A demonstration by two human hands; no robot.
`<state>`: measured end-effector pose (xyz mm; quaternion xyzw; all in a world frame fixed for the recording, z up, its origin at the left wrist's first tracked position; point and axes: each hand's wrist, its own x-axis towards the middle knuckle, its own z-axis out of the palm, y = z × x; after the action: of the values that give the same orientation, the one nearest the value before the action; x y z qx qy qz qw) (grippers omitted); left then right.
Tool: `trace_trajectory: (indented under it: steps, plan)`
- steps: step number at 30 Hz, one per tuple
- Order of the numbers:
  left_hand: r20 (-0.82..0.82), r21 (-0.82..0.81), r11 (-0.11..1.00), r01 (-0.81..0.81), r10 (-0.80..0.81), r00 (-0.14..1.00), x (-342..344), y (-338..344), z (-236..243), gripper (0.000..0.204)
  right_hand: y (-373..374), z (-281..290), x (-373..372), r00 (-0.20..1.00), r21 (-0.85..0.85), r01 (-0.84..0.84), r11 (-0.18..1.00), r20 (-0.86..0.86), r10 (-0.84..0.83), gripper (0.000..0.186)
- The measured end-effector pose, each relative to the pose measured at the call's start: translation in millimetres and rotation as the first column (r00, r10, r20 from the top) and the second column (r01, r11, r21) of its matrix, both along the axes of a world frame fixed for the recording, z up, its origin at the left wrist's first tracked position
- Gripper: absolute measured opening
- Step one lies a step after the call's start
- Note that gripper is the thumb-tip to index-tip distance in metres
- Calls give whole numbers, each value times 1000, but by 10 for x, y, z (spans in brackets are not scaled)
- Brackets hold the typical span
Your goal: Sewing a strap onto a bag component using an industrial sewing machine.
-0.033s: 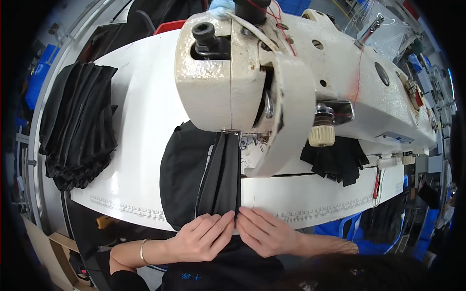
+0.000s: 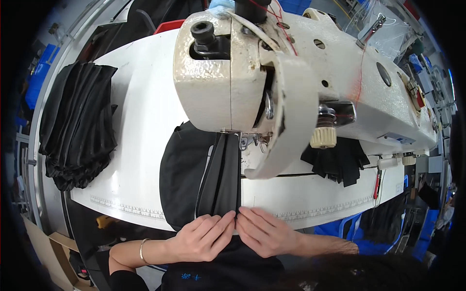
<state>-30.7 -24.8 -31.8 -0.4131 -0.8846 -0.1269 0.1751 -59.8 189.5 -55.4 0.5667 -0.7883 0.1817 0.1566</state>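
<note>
A black fabric piece [image 2: 182,169] with a zipper [image 2: 205,177] along it lies on the white table, its far end beneath the head of a sewing machine [image 2: 204,87]. At the fabric's near right corner, my left hand [image 2: 204,236] pinches the edge, fingers closed. Right beside it, my right hand [image 2: 266,233] is closed on the same edge, its fingertips almost touching those of the left. The bit of cloth between the fingertips is mostly hidden. Close to the fabric's far right edge shows the metal presser foot [image 2: 243,141].
A thick stack of black fabric pieces [image 2: 80,126] lies on the table's left. More black pieces [image 2: 336,159] rest under the machine arm. Red-handled snips [image 2: 377,183] are at the right, and a printed ruler scale [image 2: 126,207] runs along the near edge. Red thread [image 2: 360,80] hangs by the machine.
</note>
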Motion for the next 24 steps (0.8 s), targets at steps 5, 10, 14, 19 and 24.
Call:
trace_trajectory:
  steps: [5, 10, 14, 19, 24]
  plan:
    - [57, -19, 999, 39, -38, 998, -6, 4, -30, 24, 7, -10, -11, 1000, -11, -15, 1000, 12, 16, 25]
    - [47, -45, 998, 45, -43, 998, 0, 27, -37, 25, 20, 5, -11, 1000, -3, -29, 1000, 6, 29, 26]
    - [41, -25, 999, 41, -40, 998, -14, 29, -54, 24, 17, 10, -28, 999, 4, -37, 999, 7, 37, 26]
    - [52, -3, 1000, 24, -24, 998, -26, 38, -55, 25, 28, -10, -22, 999, 43, -30, 999, -20, 31, 31]
    - [74, -24, 1000, -2, 3, 997, -35, 27, -36, 27, 30, 45, -5, 997, 177, -74, 981, -6, 76, 40]
